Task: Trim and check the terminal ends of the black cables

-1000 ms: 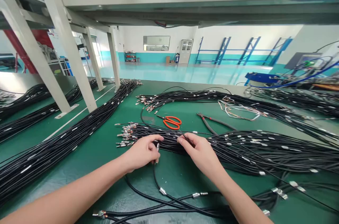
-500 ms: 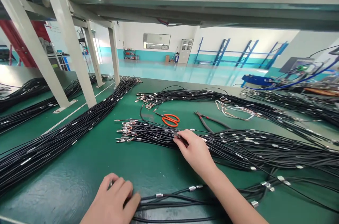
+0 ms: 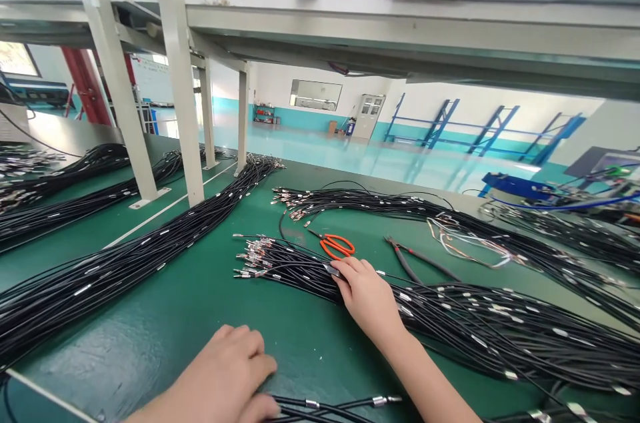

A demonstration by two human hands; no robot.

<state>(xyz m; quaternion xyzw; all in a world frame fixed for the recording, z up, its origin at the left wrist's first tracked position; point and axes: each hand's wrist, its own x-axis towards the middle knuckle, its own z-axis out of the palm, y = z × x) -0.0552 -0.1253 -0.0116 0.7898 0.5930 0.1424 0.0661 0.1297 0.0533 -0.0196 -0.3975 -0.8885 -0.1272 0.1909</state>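
My right hand (image 3: 367,293) is over the middle of a bundle of thin black cables (image 3: 300,269) with white labels and metal terminals at the left ends. Its thumb and fingertips pinch a small grey piece (image 3: 331,269), whose kind I cannot make out. My left hand (image 3: 227,373) rests low on the bench, fingers loosely bent and apart. Its thumb side is at some thicker black cables (image 3: 340,406) with silver sleeves, cut off by the lower edge. Just beyond the bundle lie orange-handled scissors (image 3: 337,247) and dark-handled pliers (image 3: 410,259).
More black cable bundles lie at left (image 3: 150,246) and across the back (image 3: 360,199) of the green bench (image 3: 190,316). White steel posts (image 3: 183,109) carry a shelf (image 3: 350,19) over the bench. A loop of white wire (image 3: 465,246) lies at right.
The view has tilted up, showing items on the shelf and less of the near cables. My right hand stays at the bundle with its pinch. My left hand's fingers have straightened slightly.
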